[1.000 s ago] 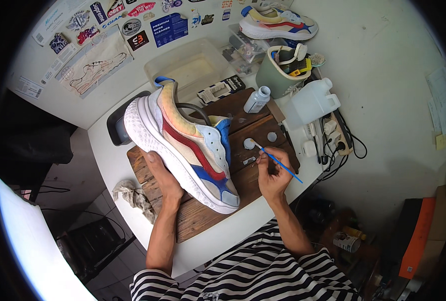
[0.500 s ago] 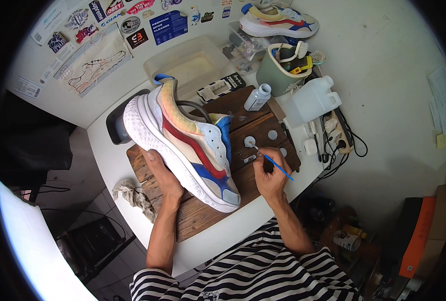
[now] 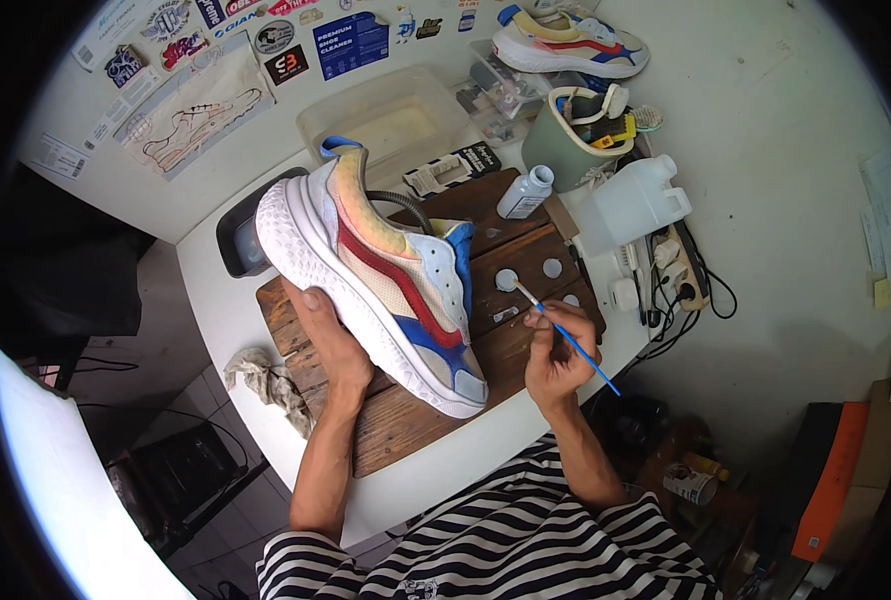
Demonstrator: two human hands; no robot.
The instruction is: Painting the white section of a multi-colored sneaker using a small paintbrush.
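Note:
My left hand point(image 3: 327, 345) is closed around a multicoloured sneaker point(image 3: 375, 255), supporting it from beneath its white sole. The shoe is tilted, heel up at the far left and toe down toward me; most of my fingers are hidden behind it. In my right hand point(image 3: 563, 352) a thin paintbrush with a blue handle point(image 3: 597, 371) is pinched. Its tip is at the right edge of a small round whitish disc point(image 3: 506, 280) on the dark wooden board point(image 3: 405, 440). Another pale disc point(image 3: 552, 268) lies beyond, and a third point(image 3: 570, 300) is partly behind my hand.
An uncapped bottle point(image 3: 525, 193) stands on the board's far part. Behind are a clear plastic tub point(image 3: 385, 115), a green bucket of brushes point(image 3: 555, 150) and a second sneaker point(image 3: 570, 45). A white jug point(image 3: 630, 205) and power strip point(image 3: 695, 265) are right; a crumpled rag point(image 3: 270, 385) lies left.
My right hand has drawn slightly right and toward me, and more of the brush shows. The brush tip stays by the same disc. The whole view has shifted a little.

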